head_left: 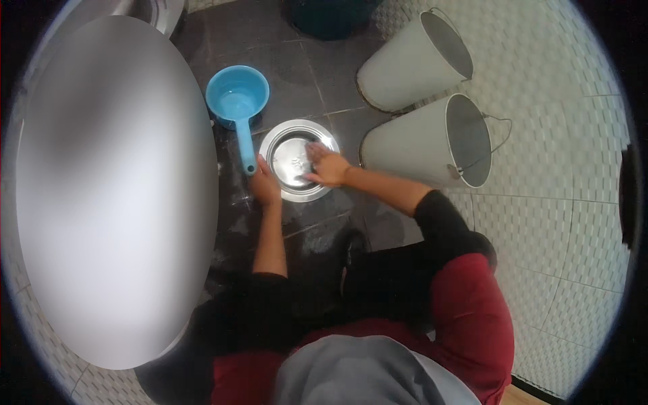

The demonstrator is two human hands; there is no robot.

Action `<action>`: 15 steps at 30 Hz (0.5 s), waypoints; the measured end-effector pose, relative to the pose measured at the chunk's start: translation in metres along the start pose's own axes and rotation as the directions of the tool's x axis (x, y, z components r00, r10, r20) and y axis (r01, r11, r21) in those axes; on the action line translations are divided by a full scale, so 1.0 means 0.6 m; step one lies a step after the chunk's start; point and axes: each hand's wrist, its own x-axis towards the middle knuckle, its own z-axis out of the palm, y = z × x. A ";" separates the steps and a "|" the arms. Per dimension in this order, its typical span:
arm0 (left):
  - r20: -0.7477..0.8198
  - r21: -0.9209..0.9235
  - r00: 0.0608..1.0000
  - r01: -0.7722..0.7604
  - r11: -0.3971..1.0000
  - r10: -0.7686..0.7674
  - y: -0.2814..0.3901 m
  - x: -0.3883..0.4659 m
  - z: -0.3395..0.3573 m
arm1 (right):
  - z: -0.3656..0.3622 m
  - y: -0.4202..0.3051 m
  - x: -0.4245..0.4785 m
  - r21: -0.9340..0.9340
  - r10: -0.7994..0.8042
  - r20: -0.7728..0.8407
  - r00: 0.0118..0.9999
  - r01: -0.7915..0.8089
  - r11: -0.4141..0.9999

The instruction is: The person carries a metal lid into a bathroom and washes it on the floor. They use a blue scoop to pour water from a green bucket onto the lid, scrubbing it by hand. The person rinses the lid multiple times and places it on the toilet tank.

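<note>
A shiny stainless steel dish with a wide rim is before me, low over the dark tiles. My left hand grips its left rim. Inside the dish, my right hand lies at the right side, blurred, thumb and fingers apart; I see nothing held in it. Just up and left of the dish stands a light blue plastic dipper. Its handle reaches down towards my left hand, and its end lies right by my fingers.
Two pale metal buckets with wire handles stand at right, near a white textured tile wall. A dark green container is at the top. A large blurred oval hides the left side. The floor tiles look wet in places.
</note>
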 end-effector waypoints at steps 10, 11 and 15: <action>0.005 -0.201 0.919 0.388 0.900 -0.395 -0.148 0.061 0.029 | -0.033 -0.120 -0.002 0.387 -0.197 -0.079 0.977 0.212 0.897; 0.076 -0.259 0.914 0.403 0.878 -0.398 -0.146 0.062 0.019 | -0.048 -0.123 0.001 0.404 -0.172 -0.038 0.984 0.172 0.899; 0.668 -0.559 0.693 0.708 0.432 -0.271 0.013 0.031 -0.022 | -0.103 -0.051 -0.082 0.510 0.193 -0.053 0.980 -0.140 0.849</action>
